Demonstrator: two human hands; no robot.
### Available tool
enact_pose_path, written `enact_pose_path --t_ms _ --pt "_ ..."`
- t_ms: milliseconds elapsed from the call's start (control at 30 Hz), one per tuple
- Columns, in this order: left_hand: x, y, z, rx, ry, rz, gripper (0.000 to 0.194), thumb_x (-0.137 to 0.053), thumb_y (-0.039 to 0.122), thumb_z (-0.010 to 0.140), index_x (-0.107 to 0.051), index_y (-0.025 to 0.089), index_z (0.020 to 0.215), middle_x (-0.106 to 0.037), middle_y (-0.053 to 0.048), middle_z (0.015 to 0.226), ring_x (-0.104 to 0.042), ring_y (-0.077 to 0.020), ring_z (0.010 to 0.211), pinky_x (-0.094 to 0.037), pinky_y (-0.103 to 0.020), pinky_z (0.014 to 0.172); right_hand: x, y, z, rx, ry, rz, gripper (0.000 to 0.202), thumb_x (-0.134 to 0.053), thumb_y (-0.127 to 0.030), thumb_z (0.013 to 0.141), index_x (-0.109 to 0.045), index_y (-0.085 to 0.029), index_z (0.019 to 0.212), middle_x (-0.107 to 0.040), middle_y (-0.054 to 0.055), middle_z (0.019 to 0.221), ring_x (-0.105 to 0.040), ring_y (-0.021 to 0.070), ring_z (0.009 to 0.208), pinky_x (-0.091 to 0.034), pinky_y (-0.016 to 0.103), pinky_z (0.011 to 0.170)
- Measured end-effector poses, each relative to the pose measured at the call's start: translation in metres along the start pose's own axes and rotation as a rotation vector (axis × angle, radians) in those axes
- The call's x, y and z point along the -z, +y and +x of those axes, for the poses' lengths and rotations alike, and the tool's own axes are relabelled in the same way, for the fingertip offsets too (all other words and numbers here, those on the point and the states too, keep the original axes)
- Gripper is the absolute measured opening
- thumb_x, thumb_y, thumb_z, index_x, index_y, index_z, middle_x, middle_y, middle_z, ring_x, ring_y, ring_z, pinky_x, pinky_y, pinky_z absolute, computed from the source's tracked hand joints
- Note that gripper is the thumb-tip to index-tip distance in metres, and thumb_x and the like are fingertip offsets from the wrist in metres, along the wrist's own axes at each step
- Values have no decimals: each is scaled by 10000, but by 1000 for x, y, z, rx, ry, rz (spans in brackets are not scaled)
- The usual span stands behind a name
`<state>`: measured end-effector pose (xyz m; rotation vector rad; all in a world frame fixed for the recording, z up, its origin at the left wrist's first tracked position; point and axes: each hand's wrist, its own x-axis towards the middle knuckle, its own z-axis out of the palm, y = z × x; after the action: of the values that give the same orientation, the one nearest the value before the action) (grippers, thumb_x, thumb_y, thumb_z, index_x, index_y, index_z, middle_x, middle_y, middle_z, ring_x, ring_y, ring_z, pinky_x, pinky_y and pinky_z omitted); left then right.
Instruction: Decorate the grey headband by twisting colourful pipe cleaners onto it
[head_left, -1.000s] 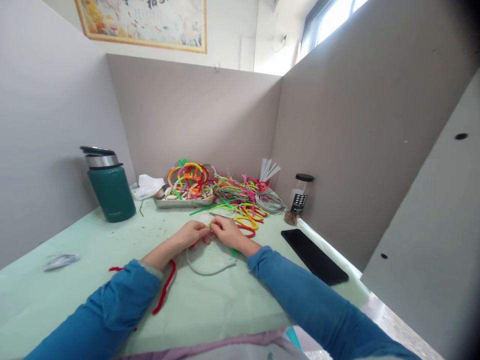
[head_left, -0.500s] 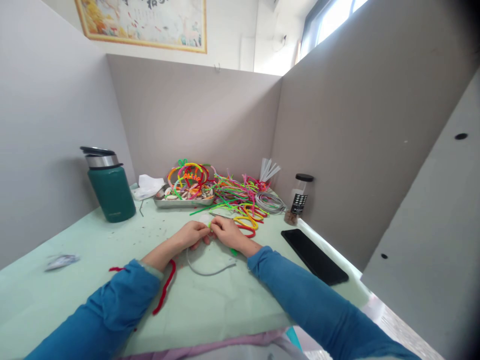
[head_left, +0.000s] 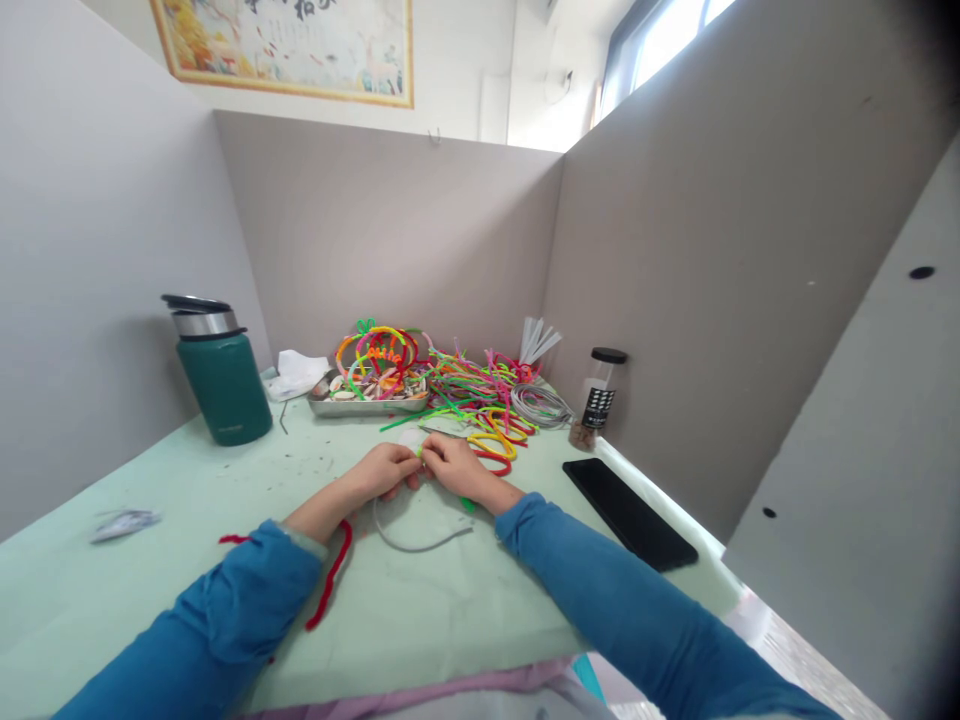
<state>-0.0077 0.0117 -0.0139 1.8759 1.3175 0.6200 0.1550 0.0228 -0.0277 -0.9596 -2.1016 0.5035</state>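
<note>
My left hand [head_left: 386, 470] and my right hand [head_left: 448, 462] meet over the middle of the table, fingertips pinched together. Between them shows a small bit of yellow-green pipe cleaner [head_left: 420, 452]; the rest of it is hidden by the fingers. A thin grey cord [head_left: 420, 550] curves out from beneath my left hand and lies along the tabletop; whether the fingers hold its hidden end I cannot tell. Under my right wrist pokes a green pipe cleaner end [head_left: 468, 504]. Beside my left forearm lies a red pipe cleaner [head_left: 330, 582], partly covered by the sleeve.
Behind the hands stands a metal tray [head_left: 367, 408] with pipe-cleaner shapes. Right of it are a heap of coloured pipe cleaners [head_left: 480, 380] and a grey coil [head_left: 540, 406]. A green bottle [head_left: 223, 385], a clear jar [head_left: 598, 400] and a black phone [head_left: 630, 512] flank the work area.
</note>
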Motion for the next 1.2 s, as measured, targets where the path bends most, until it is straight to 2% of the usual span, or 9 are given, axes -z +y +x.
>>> enact_pose_path --t_ms 167,300,433,667,933,1200 --pt "0 -3 1 -7 4 21 398 -472 528 701 -544 139 652 -561 7 544 -345 -45 320 -242 -197 353 1 -1 0 -11 -4 4 128 -434 -168 806 -542 -170 738 -579 -11 656 -487 105 611 -323 211 571" --pt "1 -5 3 3 17 49 418 -475 551 694 -544 145 627 -502 25 456 -338 -55 317 -230 -202 361 2 -3 0 -17 -4 9 131 -433 -167 803 -536 -170 722 -574 -14 642 -485 103 602 -321 209 566" --pt "1 -5 3 0 14 62 408 -468 543 703 -538 152 611 -434 44 392 -330 -62 312 -220 -202 364 2 -3 0 -25 -6 10 131 -432 -165 802 -532 -173 717 -572 -13 636 -483 104 599 -323 211 570" --pt "1 -2 0 -1 10 62 374 -463 504 716 -532 155 603 -393 51 362 -322 -67 312 -220 -204 367 1 -3 0 -24 -3 7 124 -435 -169 797 -532 -172 721 -574 -12 644 -487 105 608 -322 211 574" --pt "2 -9 4 -6 6 94 360 -441 481 732 -542 152 625 -401 48 362 -335 -75 314 -224 -207 365 0 -2 0 -38 -11 -9 123 -430 -187 803 -542 -174 752 -576 -9 648 -488 109 611 -322 213 573" --pt "2 -7 4 9 8 133 364 -433 476 741 -538 148 626 -383 54 347 -326 -71 312 -224 -201 369 2 -5 0 -54 -25 -25 125 -427 -181 800 -535 -169 738 -574 -9 644 -482 105 604 -313 209 565"
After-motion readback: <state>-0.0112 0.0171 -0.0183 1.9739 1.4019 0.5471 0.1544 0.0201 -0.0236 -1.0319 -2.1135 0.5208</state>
